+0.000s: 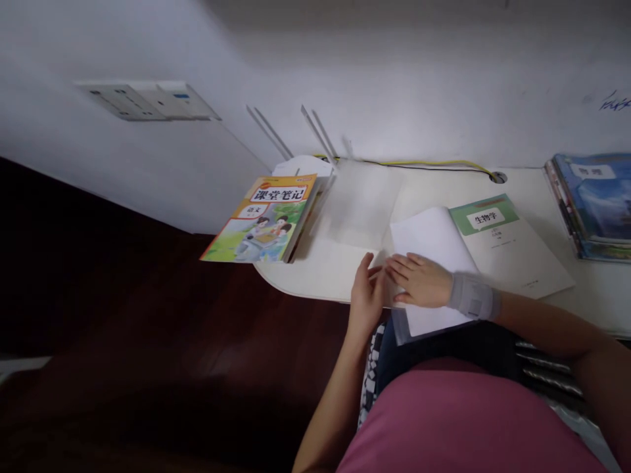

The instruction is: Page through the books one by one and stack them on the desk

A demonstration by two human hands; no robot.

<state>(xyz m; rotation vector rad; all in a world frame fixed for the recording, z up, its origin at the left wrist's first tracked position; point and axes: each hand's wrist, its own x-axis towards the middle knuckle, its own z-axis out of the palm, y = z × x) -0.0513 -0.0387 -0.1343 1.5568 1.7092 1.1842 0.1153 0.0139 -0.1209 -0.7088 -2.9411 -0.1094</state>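
Note:
An open book with a green and white cover [513, 246] lies on the white desk [315, 276], its blank white page [438, 243] facing up on the left. A clear plastic sheet [362, 203] extends leftward from that page. My right hand [419, 279], with a grey band [473, 297] at the wrist, rests flat on the page near its left edge, fingers spread. My left hand [367, 289] is upright at the desk's front edge, beside the right fingertips and touching the sheet's border; whether it grips the sheet is unclear.
Workbooks with an orange and green cover [266, 223] overhang the desk's left end, in front of a white router [303, 165]. A stack of blue books [596, 203] stands at right. Yellow and black cables [424, 164] run along the wall.

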